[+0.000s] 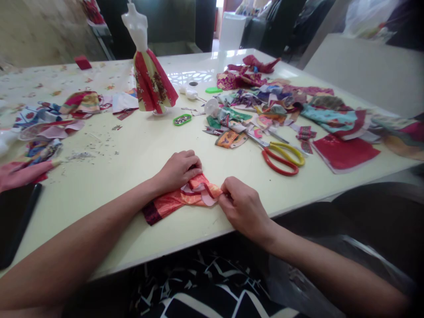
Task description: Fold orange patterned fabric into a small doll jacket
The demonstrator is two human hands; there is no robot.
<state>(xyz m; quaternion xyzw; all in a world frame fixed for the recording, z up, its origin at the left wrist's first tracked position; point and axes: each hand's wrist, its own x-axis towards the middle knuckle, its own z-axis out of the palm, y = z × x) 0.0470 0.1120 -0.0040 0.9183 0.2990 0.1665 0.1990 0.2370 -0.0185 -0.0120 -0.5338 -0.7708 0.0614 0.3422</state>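
An orange-red cloth [168, 204] with a dark purple end lies creased near the table's front edge, its pale underside showing in the folds. My left hand [180, 170] rests on its upper edge with the fingers curled round the fabric. At the cloth's right end, my right hand [243, 207] pinches a corner between thumb and forefinger. Beyond my hands stands a small white mannequin [136, 28] in a red and yellow skirt [154, 84]. Scissors [281, 158] with red and yellow handles lie to the right, beside a pile of fabric scraps [265, 99].
A green tray of small beads [182, 119] sits before the mannequin. More scraps [81, 104] and scattered bits lie at the left, with a black phone [16, 221] at the near left edge. A red cloth [344, 152] lies at the right.
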